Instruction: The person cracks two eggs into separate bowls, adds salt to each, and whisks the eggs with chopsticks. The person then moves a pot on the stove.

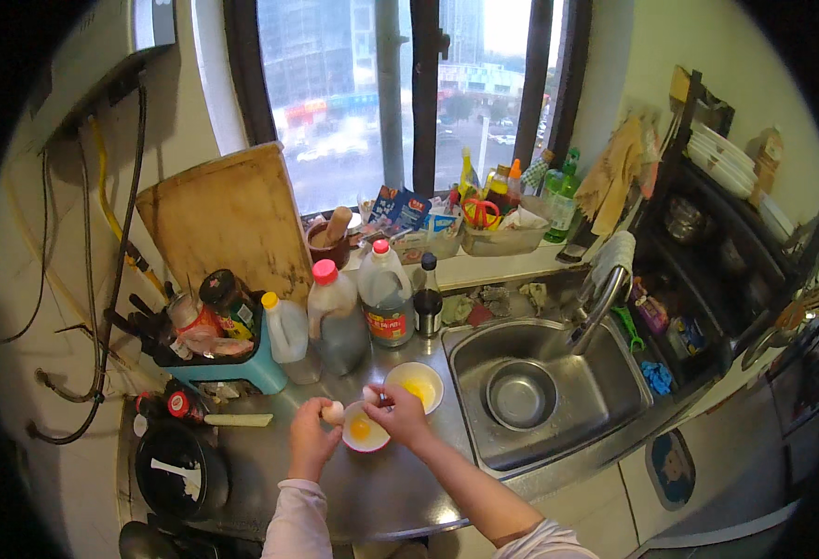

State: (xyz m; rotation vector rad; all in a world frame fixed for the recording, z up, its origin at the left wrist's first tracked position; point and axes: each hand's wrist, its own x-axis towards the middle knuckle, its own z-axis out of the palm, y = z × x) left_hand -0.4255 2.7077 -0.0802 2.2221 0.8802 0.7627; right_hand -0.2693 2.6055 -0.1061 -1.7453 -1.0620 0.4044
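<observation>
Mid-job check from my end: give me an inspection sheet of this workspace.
Surface: steel counter, crowded along its back.
Work items: front bowl holding a yolk; rear bowl holding yellow egg.
Clutter: red-capped jugs, dark bottle, black pot.
Hands: left hand and right hand each hold an eggshell piece.
Cables: black cable and yellow hose, left wall.
Surroundings: sink at right, metal basin inside; window behind.

bright daylight falls through a dark-framed window (422, 93), with buildings and a street outside. pale walls (651, 47) flank it; below runs a steel counter (265, 452) with a sink (600, 401), and a black rack (765, 284) stands at right.
</observation>
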